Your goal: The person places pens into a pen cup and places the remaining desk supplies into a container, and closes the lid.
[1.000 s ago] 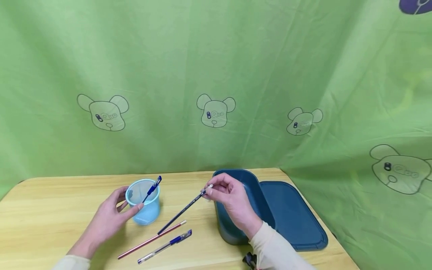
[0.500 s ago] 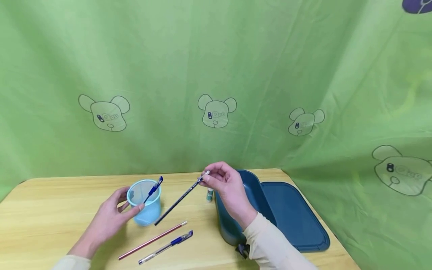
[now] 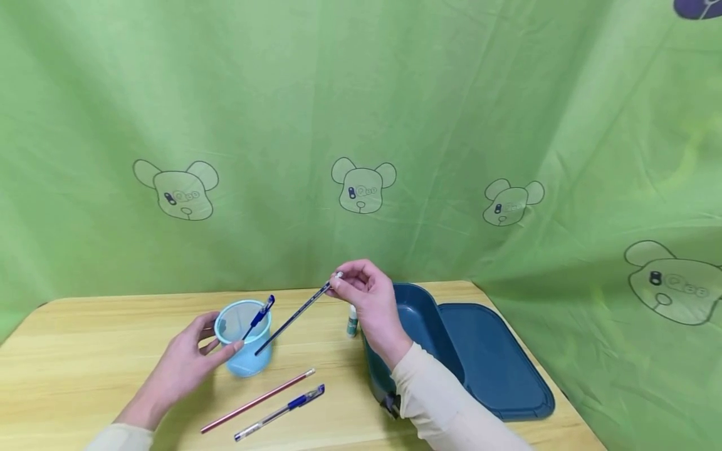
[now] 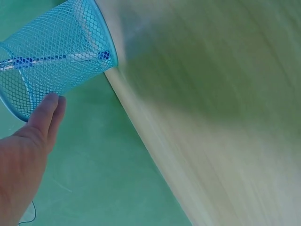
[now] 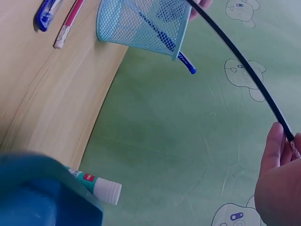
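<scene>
A light-blue mesh pen cup (image 3: 248,362) stands on the table with a blue-capped pen (image 3: 261,316) leaning in it. My left hand (image 3: 179,363) holds the cup from the left, thumb at the front and fingers at its far side. In the left wrist view, fingertips (image 4: 49,101) touch the mesh. My right hand (image 3: 369,300) pinches a dark pencil (image 3: 293,317) near its white end. The pencil slants down left, its lower tip in front of the cup's right side in the head view. A red pencil (image 3: 257,401) and another blue pen (image 3: 280,412) lie in front of the cup.
A dark blue box (image 3: 420,322) stands behind my right forearm, partly hidden by it. Its flat lid (image 3: 496,360) lies to the right. A glue stick (image 3: 352,322) stands left of the box. A green curtain (image 3: 271,125) hangs behind the table.
My right hand has lifted the dark pencil up and left, away from the red pencil and toward the cup. The glue stick has come into view. My left hand stays on the cup.
</scene>
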The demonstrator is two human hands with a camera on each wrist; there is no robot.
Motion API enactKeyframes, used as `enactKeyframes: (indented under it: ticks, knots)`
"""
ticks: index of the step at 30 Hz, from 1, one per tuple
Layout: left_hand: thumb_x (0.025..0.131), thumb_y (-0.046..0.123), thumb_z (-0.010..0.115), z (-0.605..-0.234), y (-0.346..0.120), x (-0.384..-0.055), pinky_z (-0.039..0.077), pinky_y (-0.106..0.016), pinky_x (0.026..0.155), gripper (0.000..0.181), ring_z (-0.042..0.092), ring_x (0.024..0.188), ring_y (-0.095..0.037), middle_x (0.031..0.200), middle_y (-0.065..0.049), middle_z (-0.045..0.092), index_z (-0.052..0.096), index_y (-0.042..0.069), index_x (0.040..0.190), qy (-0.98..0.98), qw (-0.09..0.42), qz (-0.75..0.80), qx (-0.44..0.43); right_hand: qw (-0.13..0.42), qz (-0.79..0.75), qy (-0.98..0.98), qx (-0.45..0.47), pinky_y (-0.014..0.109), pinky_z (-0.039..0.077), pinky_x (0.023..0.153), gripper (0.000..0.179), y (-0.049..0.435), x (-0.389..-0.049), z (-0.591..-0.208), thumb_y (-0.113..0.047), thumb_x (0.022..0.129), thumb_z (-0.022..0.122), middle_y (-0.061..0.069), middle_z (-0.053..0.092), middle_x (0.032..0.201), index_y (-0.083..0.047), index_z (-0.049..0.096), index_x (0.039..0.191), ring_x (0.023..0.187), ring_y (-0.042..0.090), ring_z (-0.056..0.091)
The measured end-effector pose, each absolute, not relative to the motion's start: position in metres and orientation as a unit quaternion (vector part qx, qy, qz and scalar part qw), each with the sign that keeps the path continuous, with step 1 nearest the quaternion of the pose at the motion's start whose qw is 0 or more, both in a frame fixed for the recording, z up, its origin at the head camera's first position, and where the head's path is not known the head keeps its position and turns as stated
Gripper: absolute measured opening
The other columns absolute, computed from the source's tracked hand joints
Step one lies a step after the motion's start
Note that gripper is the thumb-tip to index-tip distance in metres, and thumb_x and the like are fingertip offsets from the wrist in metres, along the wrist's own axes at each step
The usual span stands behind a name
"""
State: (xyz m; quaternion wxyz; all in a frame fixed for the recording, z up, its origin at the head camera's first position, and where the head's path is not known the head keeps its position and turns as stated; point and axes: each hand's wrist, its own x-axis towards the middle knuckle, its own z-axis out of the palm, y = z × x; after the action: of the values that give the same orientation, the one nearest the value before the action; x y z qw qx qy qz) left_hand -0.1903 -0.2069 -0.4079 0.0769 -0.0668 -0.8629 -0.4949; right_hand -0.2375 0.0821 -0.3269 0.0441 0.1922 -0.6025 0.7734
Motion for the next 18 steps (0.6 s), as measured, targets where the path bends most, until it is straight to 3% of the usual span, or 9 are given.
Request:
enactKeyframes:
  ticks: [18]
  knots:
    - [0.085, 0.040, 0.076, -0.408, -0.206, -0.189, 0.045, -0.042, 0.100, 0.086, 0.049, 0.123, -0.044, 0.131, -0.032, 0.050, 0.036, -0.012, 0.141, -0.863, 0.087, -0.494, -0.069, 0.051, 0.785, -0.594, 0.167, 0.038, 0.059, 0.085, 0.019, 0.065, -0.254, -0.331, 0.010, 0.088, 0.065, 0.013, 0.063, 0.096, 0.002, 0.059, 0.103, 0.084, 0.019, 0.066]
